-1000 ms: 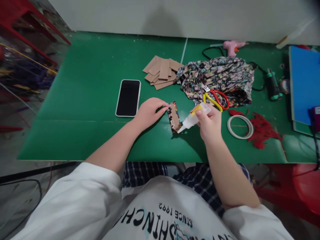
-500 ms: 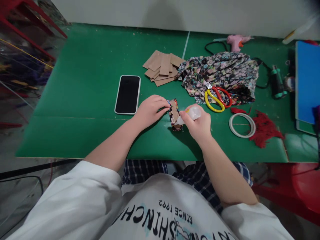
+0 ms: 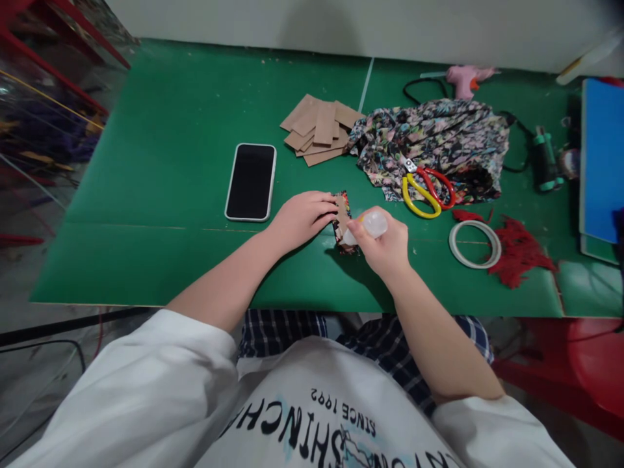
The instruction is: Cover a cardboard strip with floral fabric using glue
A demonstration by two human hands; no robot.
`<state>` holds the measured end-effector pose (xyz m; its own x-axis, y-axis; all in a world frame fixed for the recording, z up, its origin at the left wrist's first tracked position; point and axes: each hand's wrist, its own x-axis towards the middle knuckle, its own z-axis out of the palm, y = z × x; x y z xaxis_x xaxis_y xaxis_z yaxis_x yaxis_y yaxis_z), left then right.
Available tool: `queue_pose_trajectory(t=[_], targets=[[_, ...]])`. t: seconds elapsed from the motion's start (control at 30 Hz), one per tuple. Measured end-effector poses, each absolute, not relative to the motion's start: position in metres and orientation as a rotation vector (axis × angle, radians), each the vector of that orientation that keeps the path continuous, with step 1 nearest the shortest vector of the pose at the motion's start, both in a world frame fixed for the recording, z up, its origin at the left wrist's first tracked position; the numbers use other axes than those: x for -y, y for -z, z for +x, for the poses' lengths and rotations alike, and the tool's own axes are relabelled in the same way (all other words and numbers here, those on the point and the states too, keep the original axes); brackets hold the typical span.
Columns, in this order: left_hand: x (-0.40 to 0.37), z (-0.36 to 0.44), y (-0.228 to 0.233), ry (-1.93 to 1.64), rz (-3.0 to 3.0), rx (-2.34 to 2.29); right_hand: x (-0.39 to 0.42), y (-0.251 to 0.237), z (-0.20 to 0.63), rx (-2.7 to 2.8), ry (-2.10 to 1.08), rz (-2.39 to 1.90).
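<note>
A small cardboard strip edged with folded floral fabric lies on the green table in front of me. My left hand steadies it along its left edge, fingertips on the cardboard. In my right hand is a translucent white glue bottle, tilted with its nozzle down at the lower end of the strip. My fingers wrap round the bottle and cover part of it. Whether glue is coming out cannot be made out.
A phone lies left of my hands. Farther back are cardboard pieces and crumpled floral fabric with scissors on it. A tape roll, red scraps and a pink glue gun sit to the right.
The fingers of my left hand have shifted slightly farther over the strip's left edge. My right hand and the glue bottle have tilted and moved a little left.
</note>
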<state>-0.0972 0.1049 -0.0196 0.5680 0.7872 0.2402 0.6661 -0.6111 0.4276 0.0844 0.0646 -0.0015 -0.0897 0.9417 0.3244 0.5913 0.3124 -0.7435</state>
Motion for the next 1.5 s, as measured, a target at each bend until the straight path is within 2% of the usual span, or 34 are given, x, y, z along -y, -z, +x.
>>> queue_pose_trajectory(t=[0.97, 1.07, 1.23, 1.5], targets=[[-0.105, -0.097, 0.025, -0.601, 2.54, -1.232, -0.064, -0.001, 0.09, 1.759, -0.434, -1.346], [-0.104, -0.097, 0.025, -0.65, 2.585, -1.204, -0.066, 0.0, 0.092, 1.616, -0.547, -1.346], [-0.1, -0.097, 0.02, -0.806, 2.614, -1.24, -0.077, 0.001, 0.096, 1.244, -0.952, -1.091], [-0.099, -0.095, 0.018, -0.761, 2.587, -1.217, -0.085, -0.008, 0.103, 1.068, -1.427, -0.829]])
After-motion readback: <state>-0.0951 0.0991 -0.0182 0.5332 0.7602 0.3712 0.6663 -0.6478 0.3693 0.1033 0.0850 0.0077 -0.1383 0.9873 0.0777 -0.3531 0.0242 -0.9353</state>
